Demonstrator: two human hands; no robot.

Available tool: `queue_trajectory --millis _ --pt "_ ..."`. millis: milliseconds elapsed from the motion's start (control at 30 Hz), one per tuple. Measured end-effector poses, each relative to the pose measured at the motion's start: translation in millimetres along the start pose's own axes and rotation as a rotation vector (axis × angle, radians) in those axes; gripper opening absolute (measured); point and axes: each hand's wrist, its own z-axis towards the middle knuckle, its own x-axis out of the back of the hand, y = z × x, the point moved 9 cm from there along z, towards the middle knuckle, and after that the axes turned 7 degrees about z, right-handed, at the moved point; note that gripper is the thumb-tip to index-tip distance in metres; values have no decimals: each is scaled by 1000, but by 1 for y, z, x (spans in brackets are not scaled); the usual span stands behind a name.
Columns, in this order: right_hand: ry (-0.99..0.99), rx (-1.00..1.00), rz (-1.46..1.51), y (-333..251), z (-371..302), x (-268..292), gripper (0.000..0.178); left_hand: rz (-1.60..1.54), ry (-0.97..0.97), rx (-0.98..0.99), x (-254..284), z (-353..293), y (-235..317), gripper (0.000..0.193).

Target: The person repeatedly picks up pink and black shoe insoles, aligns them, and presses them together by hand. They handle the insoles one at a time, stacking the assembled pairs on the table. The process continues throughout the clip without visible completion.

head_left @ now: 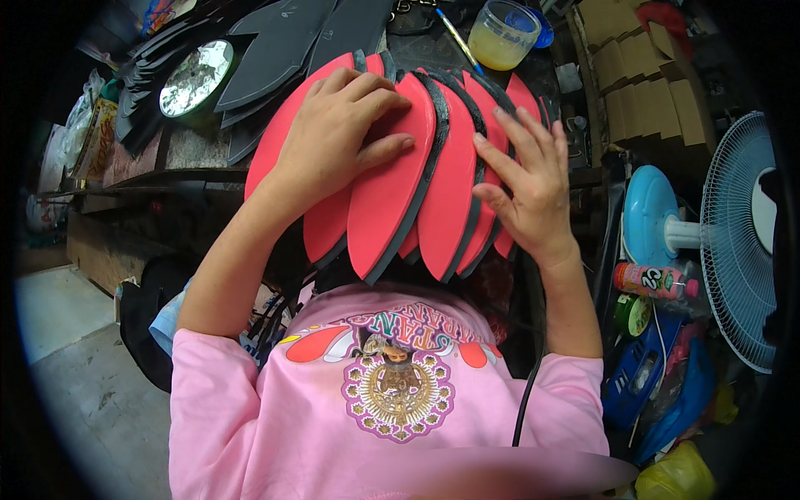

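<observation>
Several leaf-shaped red foam pieces (387, 196) with dark grey undersides overlap in a fanned row at the near edge of the workbench. Black strips (435, 137) run along some of their upper edges, and their pointed ends hang toward me. My left hand (337, 129) lies over the pieces on the left side, fingers stretched out and thumb on a red face. On the right side, my right hand (533, 179) touches the row with its fingers spread. Neither hand is closed around a piece.
Dark grey cut sheets (279, 50) and a round shiny-topped tin (197, 79) lie at the back left. A jar of yellowish liquid (502, 35) stands at the back beside a pen (458, 37). Cardboard pieces (646, 79) and a fan (740, 242) are at the right.
</observation>
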Motion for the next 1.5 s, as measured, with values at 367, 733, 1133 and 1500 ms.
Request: queue_trajectory --millis 367,733,1133,1500 --pt "125 -2 172 0 -18 5 53 -15 -19 32 1 0 0 37" --pt "114 -110 420 15 -18 0 74 -82 3 54 3 -1 -2 34" --pt "5 -142 502 18 -19 -6 74 -39 -4 74 7 -4 2 29" --pt "-18 -144 612 21 -16 -4 73 56 -16 71 10 -3 7 32"
